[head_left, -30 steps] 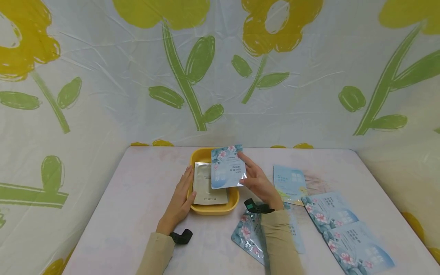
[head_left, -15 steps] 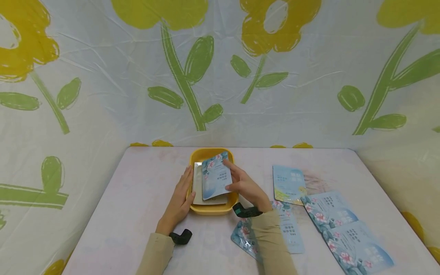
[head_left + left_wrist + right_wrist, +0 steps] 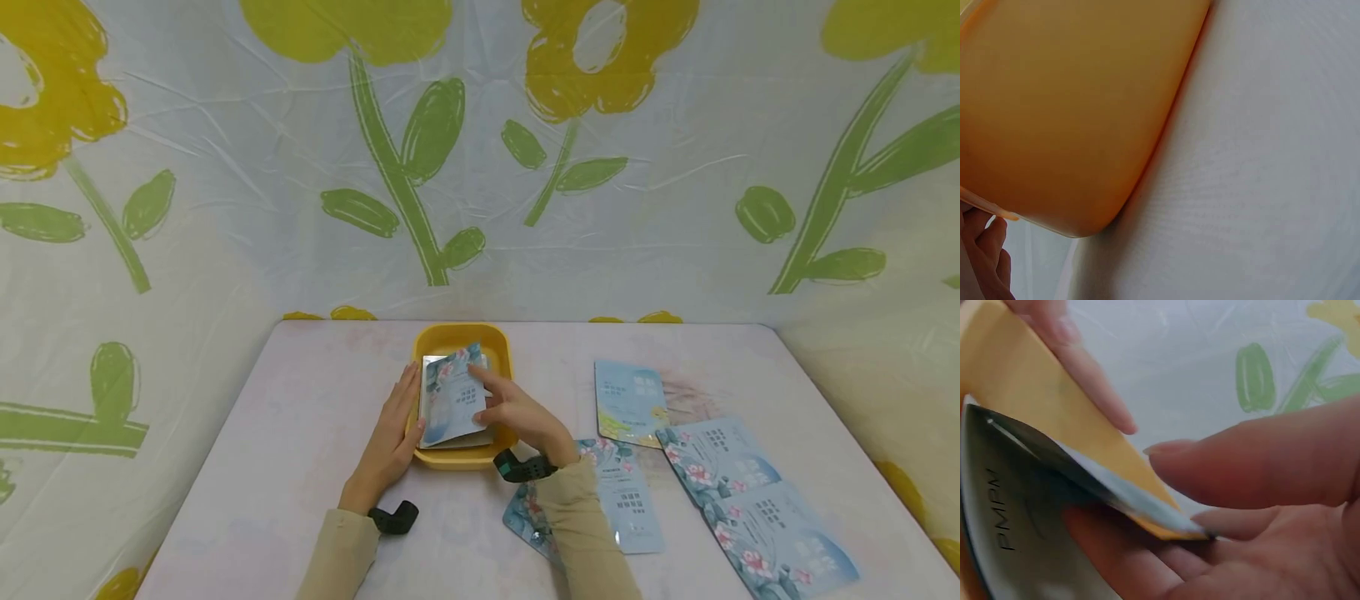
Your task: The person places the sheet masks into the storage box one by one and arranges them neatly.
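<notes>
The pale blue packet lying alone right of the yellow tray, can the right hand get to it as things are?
Probably not yet: the right hand holds a floral packet over the tray. The path to the pale blue packet looks bare.

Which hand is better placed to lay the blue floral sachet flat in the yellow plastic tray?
Probably the right hand: it already holds the blue floral sachet over the yellow plastic tray. The left hand only rests against the tray's side.

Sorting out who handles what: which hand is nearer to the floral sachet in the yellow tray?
Right. The right hand holds the floral sachet over the yellow tray; the left hand rests against the tray's outer left side, beside the sachet.
</notes>
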The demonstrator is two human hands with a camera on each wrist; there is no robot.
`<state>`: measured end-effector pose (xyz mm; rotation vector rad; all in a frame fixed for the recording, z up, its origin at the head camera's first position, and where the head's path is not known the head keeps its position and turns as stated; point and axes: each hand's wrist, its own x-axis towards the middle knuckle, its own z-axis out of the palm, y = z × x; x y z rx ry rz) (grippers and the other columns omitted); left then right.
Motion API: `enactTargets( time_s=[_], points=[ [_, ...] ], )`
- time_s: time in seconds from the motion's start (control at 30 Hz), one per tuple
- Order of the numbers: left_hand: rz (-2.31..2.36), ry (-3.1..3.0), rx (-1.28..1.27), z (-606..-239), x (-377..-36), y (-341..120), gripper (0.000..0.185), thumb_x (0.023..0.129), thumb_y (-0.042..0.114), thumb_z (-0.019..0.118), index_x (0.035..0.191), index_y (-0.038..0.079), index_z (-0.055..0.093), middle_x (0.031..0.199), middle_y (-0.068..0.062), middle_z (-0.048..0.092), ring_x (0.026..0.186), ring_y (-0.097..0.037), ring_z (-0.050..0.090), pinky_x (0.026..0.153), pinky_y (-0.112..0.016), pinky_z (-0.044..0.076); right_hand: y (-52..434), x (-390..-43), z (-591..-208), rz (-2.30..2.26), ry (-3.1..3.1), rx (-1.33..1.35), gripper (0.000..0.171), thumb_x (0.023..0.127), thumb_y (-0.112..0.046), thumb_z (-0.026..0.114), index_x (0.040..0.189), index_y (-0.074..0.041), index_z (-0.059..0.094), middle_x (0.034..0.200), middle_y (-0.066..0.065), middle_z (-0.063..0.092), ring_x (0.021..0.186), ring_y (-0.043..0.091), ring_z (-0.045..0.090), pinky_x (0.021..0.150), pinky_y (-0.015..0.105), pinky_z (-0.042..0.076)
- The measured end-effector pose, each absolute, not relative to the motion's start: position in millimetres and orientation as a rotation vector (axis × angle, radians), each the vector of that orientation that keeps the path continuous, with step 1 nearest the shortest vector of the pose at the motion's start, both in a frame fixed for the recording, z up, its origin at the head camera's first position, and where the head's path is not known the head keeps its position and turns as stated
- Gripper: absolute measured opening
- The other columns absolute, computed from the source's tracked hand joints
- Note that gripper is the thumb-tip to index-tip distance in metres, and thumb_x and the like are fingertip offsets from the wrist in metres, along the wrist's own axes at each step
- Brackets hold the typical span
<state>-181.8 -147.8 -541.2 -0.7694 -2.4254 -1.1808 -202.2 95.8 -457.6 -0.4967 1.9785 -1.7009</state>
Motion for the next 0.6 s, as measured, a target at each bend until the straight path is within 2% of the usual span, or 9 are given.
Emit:
enactTargets(
  time_s=[0.13,0.27,0.37,0.47,0.6],
  points=[
    [-1.175,-2.432,-0.772,-542,-182,-147,0.067,0.097,0.014,0.047,0.157,0.001,0.020,0.165,-0.014,0.016,0.152,-0.029,0.011,0.124,-0.040,0.005,88,-195,-458,-1.678,2.095,-0.404,0.087,0.083,0.002,0.065,0.157,0.000,0.018,0.162,0.021,0.017,0.140,0.041,0.033,0.115,0.054,0.030],
    [-1.174,-2.425,-0.777,-542,-182,-148,0.068,0.096,0.012,0.048,0.156,-0.001,0.021,0.164,-0.015,0.016,0.151,-0.030,0.011,0.123,-0.042,0.006,80,-190,-457,-1.599,2.280,-0.325,0.087,0.082,-0.003,0.070,0.155,0.003,0.023,0.163,0.024,0.010,0.149,0.039,0.012,0.120,0.056,0.013],
    [-1.172,-2.415,-0.783,-542,-183,-148,0.068,0.095,0.011,0.049,0.156,-0.001,0.021,0.164,-0.017,0.017,0.151,-0.032,0.012,0.123,-0.045,0.007,74,-190,-459,-1.518,2.398,-0.293,0.085,0.082,-0.006,0.072,0.154,0.004,0.027,0.162,0.026,0.007,0.149,0.041,0.011,0.120,0.057,0.014],
    [-1.178,-2.409,-0.787,-541,-183,-148,0.068,0.095,0.011,0.049,0.156,-0.001,0.021,0.164,-0.017,0.016,0.151,-0.032,0.011,0.123,-0.047,0.008,69,-189,-462,-1.415,2.520,-0.300,0.087,0.080,-0.008,0.076,0.153,0.004,0.029,0.161,0.031,0.007,0.147,0.045,0.015,0.117,0.060,0.020],
    [-1.180,-2.408,-0.784,-541,-183,-148,0.068,0.096,0.012,0.048,0.157,0.000,0.021,0.164,-0.016,0.017,0.151,-0.030,0.011,0.123,-0.045,0.007,60,-186,-465,-1.237,2.675,-0.386,0.094,0.076,-0.017,0.085,0.152,0.002,0.033,0.159,0.034,0.005,0.146,0.050,0.014,0.115,0.061,0.024]
  ],
)
